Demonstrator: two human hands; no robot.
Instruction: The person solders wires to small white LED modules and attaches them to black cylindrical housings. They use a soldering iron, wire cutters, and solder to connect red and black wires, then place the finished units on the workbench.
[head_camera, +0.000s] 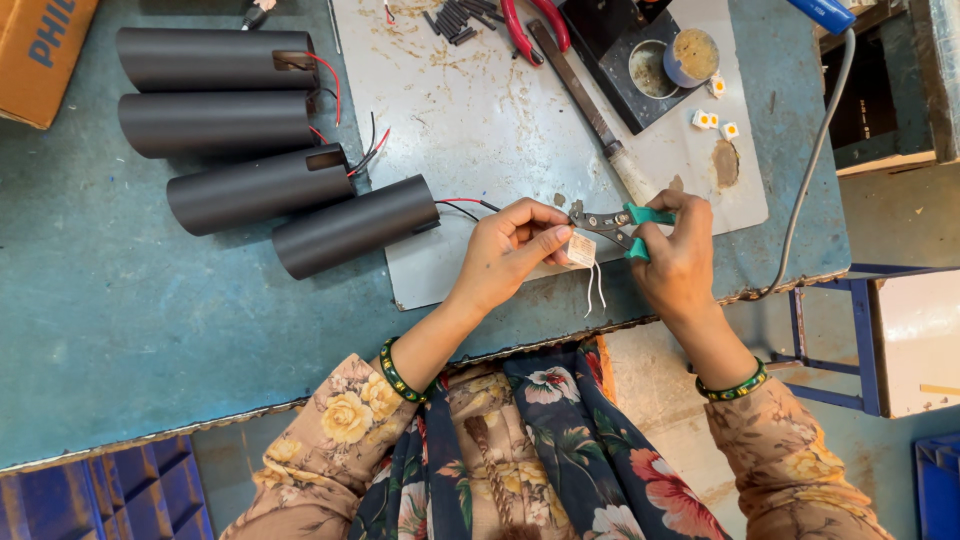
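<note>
- Teal-handled small metal cutting pliers (622, 225) sit squeezed in the right hand (678, 262), at centre frame above the table edge.
- Left hand (512, 250) pinches a small square pale chip with two thin white leads (583, 252), jaws just beside it.
- It looks light and fragile; best held by its edges.
- Four black cylindrical metal tubes (355, 225) lie at upper left, trailing red and black wires.
- Three more chips (716, 112) rest upper right on the grey metal sheet (480, 110).
</note>
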